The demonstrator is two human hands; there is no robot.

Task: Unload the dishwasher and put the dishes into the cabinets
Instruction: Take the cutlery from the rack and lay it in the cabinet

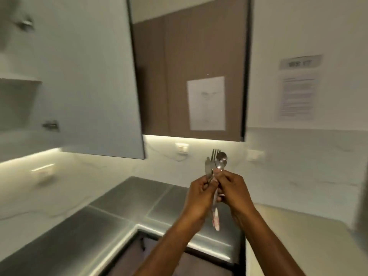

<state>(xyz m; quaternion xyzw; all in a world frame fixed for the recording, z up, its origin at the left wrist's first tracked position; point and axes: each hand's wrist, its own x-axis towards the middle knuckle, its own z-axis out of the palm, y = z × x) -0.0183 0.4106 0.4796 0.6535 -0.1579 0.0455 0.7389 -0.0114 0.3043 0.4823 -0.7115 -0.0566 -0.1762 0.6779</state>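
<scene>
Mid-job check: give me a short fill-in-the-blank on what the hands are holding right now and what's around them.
1. Both hands grip a bundle of ____ above the steel counter.
2. The spoon stands beside a ____ at the top of the bundle.
3. The left hand and right hand hold the bundle with its handles pointing ____.
4. The upper cabinet door on the left hangs ____.

Missing words: cutlery; fork; down; open

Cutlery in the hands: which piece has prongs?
The fork, at the top of the bunch, shows prongs. The spoon beside it has a rounded bowl, and the knife to its left a flat blade.
</scene>
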